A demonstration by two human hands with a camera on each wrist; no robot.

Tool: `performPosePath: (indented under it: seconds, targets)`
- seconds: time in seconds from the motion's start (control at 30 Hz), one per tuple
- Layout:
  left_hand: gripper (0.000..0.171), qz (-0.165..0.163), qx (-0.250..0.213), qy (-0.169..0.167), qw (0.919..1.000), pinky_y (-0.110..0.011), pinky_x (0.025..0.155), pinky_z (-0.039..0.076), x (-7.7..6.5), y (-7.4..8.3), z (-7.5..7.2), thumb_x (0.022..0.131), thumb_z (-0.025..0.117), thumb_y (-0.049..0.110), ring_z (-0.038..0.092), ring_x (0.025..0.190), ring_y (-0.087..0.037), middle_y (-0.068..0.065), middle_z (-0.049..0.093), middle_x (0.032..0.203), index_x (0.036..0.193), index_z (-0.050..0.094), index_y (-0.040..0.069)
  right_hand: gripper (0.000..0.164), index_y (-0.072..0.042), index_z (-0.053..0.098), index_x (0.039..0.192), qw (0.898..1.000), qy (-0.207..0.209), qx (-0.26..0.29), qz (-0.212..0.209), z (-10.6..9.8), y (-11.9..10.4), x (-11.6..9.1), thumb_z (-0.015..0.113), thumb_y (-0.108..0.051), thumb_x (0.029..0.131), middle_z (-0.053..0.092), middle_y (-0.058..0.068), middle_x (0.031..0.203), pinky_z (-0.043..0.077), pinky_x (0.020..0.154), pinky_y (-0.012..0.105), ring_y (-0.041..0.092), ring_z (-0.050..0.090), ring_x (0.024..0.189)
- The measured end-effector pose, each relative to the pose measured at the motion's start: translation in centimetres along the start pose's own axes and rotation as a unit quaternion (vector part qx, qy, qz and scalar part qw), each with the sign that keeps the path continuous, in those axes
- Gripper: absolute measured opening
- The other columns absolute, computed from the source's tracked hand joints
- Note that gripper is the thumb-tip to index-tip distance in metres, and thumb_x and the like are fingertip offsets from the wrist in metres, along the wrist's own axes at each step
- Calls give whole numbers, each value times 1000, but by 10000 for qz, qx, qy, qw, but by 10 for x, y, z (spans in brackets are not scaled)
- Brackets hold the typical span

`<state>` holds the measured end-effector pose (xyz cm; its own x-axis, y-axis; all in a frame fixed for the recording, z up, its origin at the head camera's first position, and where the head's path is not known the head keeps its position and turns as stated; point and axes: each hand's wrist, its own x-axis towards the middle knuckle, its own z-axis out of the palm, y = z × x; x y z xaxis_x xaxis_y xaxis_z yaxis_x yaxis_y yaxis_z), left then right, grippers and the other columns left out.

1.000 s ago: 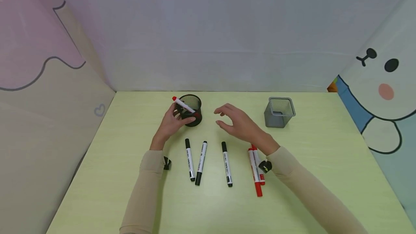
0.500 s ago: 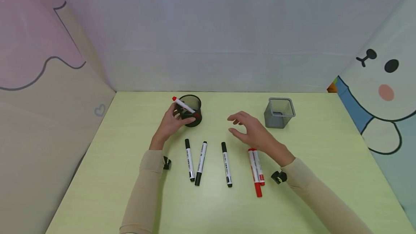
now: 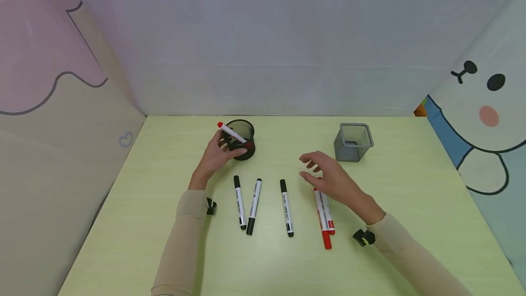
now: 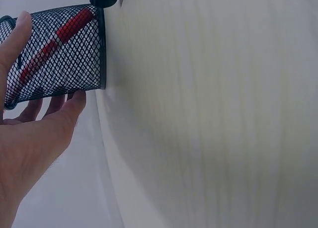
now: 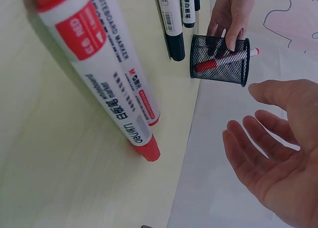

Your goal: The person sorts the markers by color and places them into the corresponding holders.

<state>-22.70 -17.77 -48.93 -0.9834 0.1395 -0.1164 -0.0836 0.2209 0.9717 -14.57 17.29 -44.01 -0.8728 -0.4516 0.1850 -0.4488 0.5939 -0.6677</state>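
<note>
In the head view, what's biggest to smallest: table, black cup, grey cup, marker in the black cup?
1. Table
2. Black cup and grey cup: too alike to rank
3. Marker in the black cup

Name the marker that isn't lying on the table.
The red-capped marker leaning in the black mesh pen cup the left hand grips; the others, three black markers and two red markers, lie on the table.
</note>
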Motion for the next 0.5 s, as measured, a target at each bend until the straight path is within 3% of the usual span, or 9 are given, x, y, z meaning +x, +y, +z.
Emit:
performPosePath:
  seconds: [0.2, 0.5]
  targets:
    - [85, 50, -84, -30, 9999, -40, 121, 32, 1, -1, 1, 83, 89, 22, 33, 150, -27, -8, 40, 155, 151, 38, 15, 39, -1, 63, 127, 9995, -9, -106, 308, -1, 0, -14, 79, -6, 91, 66, 16, 120, 61, 82, 45, 32, 68, 100]
    - [85, -58, -50, -78, 9999, -43, 123, 28, 1, 3, 1, 87, 84, 14, 28, 152, -31, -13, 36, 159, 156, 33, 11, 40, 2, 63, 125, 9979, -15, -253, 604, -2, 2, -34, 80, -5, 89, 67, 16, 115, 62, 78, 42, 28, 67, 93]
